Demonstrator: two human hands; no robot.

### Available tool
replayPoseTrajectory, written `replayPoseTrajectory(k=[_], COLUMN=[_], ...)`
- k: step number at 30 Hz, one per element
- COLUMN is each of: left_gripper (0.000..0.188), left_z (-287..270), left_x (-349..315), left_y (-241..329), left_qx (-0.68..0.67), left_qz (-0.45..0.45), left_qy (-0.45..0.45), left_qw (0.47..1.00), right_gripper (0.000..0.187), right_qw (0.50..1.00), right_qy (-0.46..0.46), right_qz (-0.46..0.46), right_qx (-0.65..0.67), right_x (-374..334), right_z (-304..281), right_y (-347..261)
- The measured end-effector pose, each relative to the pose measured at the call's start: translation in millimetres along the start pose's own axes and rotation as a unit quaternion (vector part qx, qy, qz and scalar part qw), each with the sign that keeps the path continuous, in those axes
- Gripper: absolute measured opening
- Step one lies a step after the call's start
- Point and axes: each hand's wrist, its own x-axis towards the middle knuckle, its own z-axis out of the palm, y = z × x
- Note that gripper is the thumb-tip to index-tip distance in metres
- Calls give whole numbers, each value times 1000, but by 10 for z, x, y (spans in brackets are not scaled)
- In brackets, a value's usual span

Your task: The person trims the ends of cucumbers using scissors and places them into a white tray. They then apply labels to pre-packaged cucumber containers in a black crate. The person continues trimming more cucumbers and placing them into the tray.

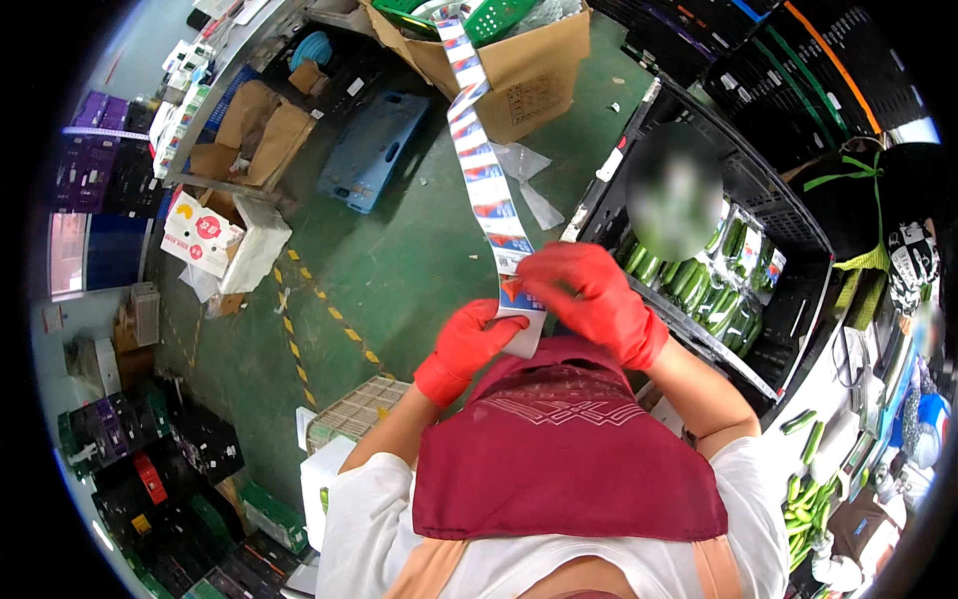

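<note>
A long strip of blue, red and white labels [486,180] hangs from the top of a cardboard box down to my hands. My left hand [467,347], in a red rubber glove, pinches the lower end of the strip between thumb and fingers. Just above it on the right side, my right hand [596,301], gloved the same way, has its bent fingers closed at the strip's edge. Slight blur covers those fingertips. To the right stands a black crate [699,344] holding several clear packs of green cucumbers [696,288].
The cardboard box [534,85] carries a green basket [504,20]. A blue plastic pallet [374,152] lies on the green floor, left of the strip. Stacked black crates [808,75] stand far right. Loose cucumbers [806,507] lie at the lower right, and a beige crate [357,411] sits beside my left forearm.
</note>
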Motion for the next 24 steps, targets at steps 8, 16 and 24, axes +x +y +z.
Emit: replayPoseTrajectory(k=[8, 16, 24], left_gripper=[11, 10, 20], left_z=[28, 39, 298], left_x=[-9, -43, 35], left_y=[-27, 131, 162], left_qx=[34, 248, 216], left_qz=[25, -26, -104], left_qy=[-23, -64, -115], left_qw=[999, 966, 964], right_gripper=[28, 26, 18], right_qw=[892, 907, 750], right_qy=[-24, -16, 235], right_qz=[328, 305, 433], right_qx=[310, 289, 442], right_x=[-162, -359, -1119], right_z=[229, 290, -85], right_y=[80, -87, 422])
